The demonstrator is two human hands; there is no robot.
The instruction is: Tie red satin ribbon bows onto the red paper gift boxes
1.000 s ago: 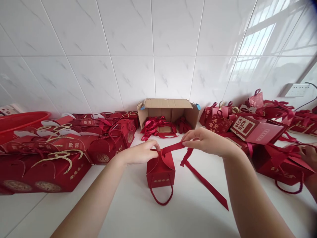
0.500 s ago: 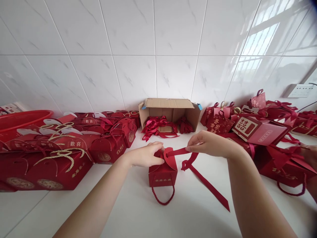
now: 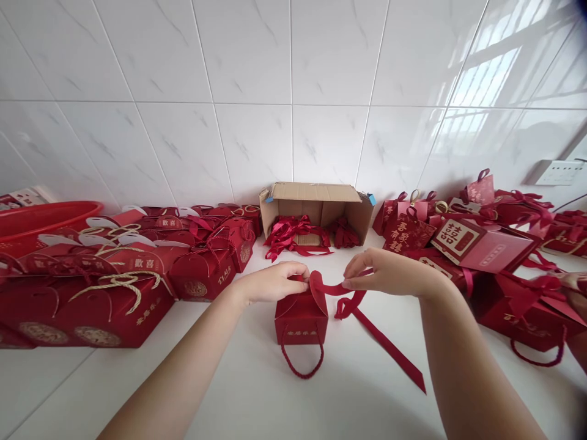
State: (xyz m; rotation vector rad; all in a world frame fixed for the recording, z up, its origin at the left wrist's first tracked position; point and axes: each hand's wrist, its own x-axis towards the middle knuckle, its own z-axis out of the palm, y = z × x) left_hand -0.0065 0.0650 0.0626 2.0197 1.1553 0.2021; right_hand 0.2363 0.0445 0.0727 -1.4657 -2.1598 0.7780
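Note:
A small red gift box (image 3: 300, 321) with gold lettering stands on the white table. A twisted red cord handle (image 3: 302, 371) droops from its front. My left hand (image 3: 274, 284) is closed at the top of the box, thumb and fingers pinched beside the raised rounded flap (image 3: 316, 286); the fingertips are partly hidden. A red ribbon (image 3: 332, 289) runs from that flap to my right hand (image 3: 383, 273), which pinches it between thumb and fingers. Beyond the pinch the ribbon loops loosely, and its long tail (image 3: 389, 348) lies on the table to the right.
An opened cardboard box (image 3: 316, 192) holding red ribbons (image 3: 293, 232) stands against the tiled wall. Rows of red gift boxes (image 3: 132, 311) and a red plastic basin (image 3: 59, 214) are at the left. More gift boxes (image 3: 495, 244) pile up at right, where another person's hand (image 3: 575, 290) shows.
The flap now stands more upright, and the ribbon between it and my right hand sags where it was straighter. My left fingers have shifted slightly right, to the flap's inner side.

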